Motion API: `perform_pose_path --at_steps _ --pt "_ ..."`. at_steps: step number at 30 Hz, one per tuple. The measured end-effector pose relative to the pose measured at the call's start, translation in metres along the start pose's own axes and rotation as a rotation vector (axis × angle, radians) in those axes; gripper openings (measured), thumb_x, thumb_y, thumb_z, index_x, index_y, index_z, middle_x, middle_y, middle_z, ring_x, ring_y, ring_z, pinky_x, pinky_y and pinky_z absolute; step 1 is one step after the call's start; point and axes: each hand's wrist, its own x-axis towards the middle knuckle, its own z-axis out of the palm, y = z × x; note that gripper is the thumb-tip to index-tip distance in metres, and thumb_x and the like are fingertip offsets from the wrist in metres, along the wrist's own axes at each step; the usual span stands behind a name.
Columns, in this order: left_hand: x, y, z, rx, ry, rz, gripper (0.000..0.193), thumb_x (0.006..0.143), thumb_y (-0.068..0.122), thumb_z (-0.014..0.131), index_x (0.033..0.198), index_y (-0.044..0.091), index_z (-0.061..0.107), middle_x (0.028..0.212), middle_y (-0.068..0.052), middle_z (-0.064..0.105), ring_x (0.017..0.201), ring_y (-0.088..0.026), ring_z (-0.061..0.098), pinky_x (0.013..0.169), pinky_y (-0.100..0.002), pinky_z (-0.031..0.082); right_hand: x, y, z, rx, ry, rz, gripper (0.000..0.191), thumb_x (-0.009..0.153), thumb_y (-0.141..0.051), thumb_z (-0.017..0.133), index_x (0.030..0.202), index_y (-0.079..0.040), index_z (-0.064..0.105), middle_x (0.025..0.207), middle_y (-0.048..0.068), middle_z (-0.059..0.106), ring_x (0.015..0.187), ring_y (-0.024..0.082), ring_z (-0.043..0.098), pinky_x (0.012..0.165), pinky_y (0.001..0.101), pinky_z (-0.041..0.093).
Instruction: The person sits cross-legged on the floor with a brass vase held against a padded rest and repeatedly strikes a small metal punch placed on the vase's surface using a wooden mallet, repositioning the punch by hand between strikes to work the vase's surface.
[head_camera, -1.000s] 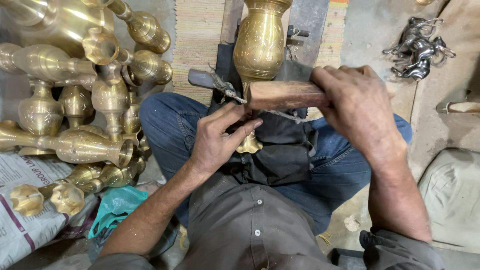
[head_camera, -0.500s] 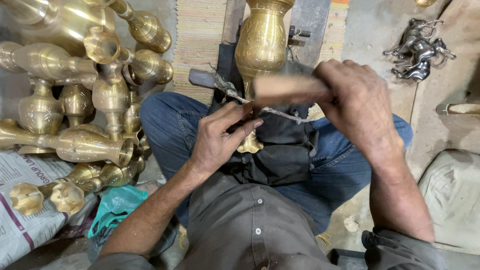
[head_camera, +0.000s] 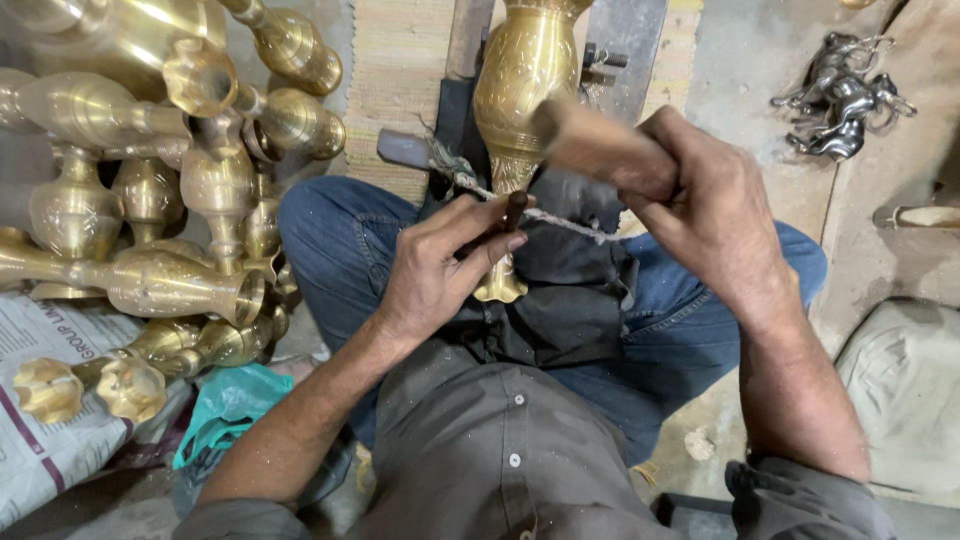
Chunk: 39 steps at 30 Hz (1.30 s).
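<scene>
a brass vase (head_camera: 522, 90) lies along the person's lap, its foot toward the belly and its mouth pointing away, resting on a dark cloth (head_camera: 560, 290) spread over the blue jeans. the left hand (head_camera: 440, 265) sits just left of the vase's foot, its grip pinching a short dark chisel (head_camera: 512, 212) whose tip meets the lower body of the vase. the right hand (head_camera: 705, 205) is to the right of the vase, grip wrapped tight round a wooden mallet (head_camera: 590, 145), which is blurred just above the chisel. a frayed cord (head_camera: 500, 195) runs across the vase's neck from a grey metal piece (head_camera: 402, 150) on its left. left of the vase a heap of brass vases (head_camera: 150, 200) lies on the floor, partly on newspaper (head_camera: 50, 440). far right of it lie small silver figurines (head_camera: 840, 100).
</scene>
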Motion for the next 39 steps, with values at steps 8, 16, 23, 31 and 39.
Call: perform_pose_path --at_steps 8,16,23,31,39 --pt "0.0026 0.0035 -0.0002 0.041 0.003 -0.071 0.023 0.092 0.013 0.083 0.108 0.001 0.073 0.091 -0.007 0.071 0.075 -0.016 0.070 0.065 -0.031 0.056 0.0041 -0.0093 -0.0049 -0.063 -0.028 0.037 0.033 0.087 -0.011 0.077 0.109 -0.002 0.055 0.086 0.014 0.065 0.082 0.033 0.067 0.073 0.0451 0.050" --pt "0.0017 0.0004 -0.0007 0.059 0.001 0.000 0.024 0.091 0.011 0.083 0.109 0.000 0.074 0.090 -0.008 0.069 0.076 -0.018 0.069 0.067 -0.032 0.056 0.0022 -0.0092 -0.0049 -0.384 0.086 -0.364 0.037 0.070 -0.006 0.079 0.100 -0.001 0.057 0.086 0.015 0.069 0.080 0.036 0.072 0.068 0.0474 0.054" --pt "0.0016 -0.0016 -0.0018 0.018 0.009 0.012 0.026 0.093 0.010 0.081 0.114 -0.002 0.071 0.098 -0.009 0.071 0.084 -0.017 0.071 0.071 -0.032 0.057 0.0013 -0.0050 -0.0039 -0.100 0.028 -0.155 0.035 0.083 -0.006 0.078 0.111 -0.001 0.058 0.092 0.014 0.068 0.085 0.031 0.072 0.073 0.0418 0.057" --pt "0.0014 -0.0044 -0.0008 0.010 -0.012 -0.014 0.025 0.094 0.014 0.081 0.113 0.001 0.073 0.099 -0.007 0.073 0.087 -0.015 0.073 0.073 -0.029 0.061 0.0041 -0.0023 -0.0041 -0.367 -0.026 -0.219 0.030 0.081 -0.004 0.076 0.106 -0.005 0.060 0.088 0.011 0.068 0.087 0.032 0.069 0.081 0.0477 0.053" --pt "0.0013 -0.0011 -0.0030 0.032 -0.023 -0.043 0.028 0.095 0.014 0.079 0.118 0.000 0.074 0.096 -0.007 0.071 0.080 -0.015 0.069 0.069 -0.031 0.057 0.0045 -0.0045 -0.0087 -0.269 0.008 -0.129 0.029 0.089 -0.010 0.079 0.108 -0.005 0.057 0.092 0.013 0.066 0.089 0.033 0.067 0.079 0.0466 0.052"
